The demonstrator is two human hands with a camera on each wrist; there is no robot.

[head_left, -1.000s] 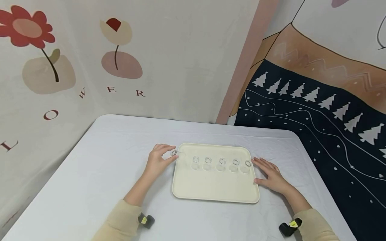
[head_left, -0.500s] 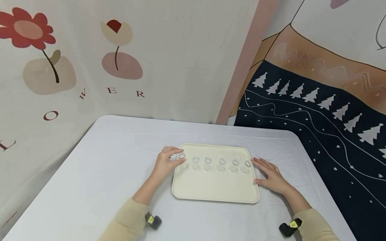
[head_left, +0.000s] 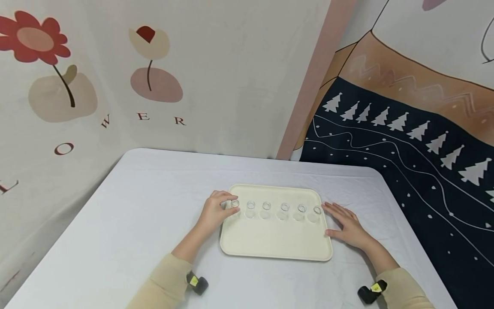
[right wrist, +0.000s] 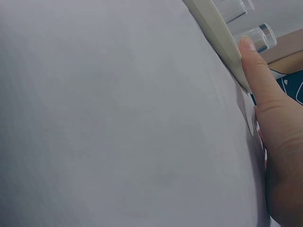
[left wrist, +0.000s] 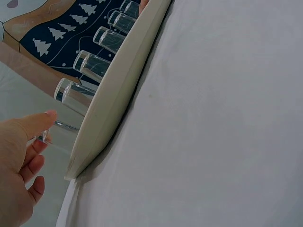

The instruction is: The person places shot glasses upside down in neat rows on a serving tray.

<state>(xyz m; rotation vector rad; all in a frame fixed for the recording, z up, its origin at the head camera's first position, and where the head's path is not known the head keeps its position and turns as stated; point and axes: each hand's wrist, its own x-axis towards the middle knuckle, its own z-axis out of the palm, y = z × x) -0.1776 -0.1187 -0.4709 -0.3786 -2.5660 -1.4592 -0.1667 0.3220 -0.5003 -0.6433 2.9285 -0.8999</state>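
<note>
A cream rectangular tray lies on the white-covered table with a row of small clear glasses on it. At the row's left end my left hand pinches one more clear glass between thumb and fingers. In the left wrist view the thumb hides part of that glass, and I cannot tell whether it touches the tray. The standing glasses have thick clear ends facing up. My right hand rests at the tray's right rim, fingers extended, beside the rightmost glass. Its thumb touches the rim.
White cloth covers the table around the tray. Behind stand a flower-printed wall hanging and a dark cloth with white trees. Black wrist cameras are strapped near both sleeves.
My left hand has moved right with the glass, from just outside the tray's left rim to over its left end, then slightly down. The right hand and the other glasses have stayed put.
</note>
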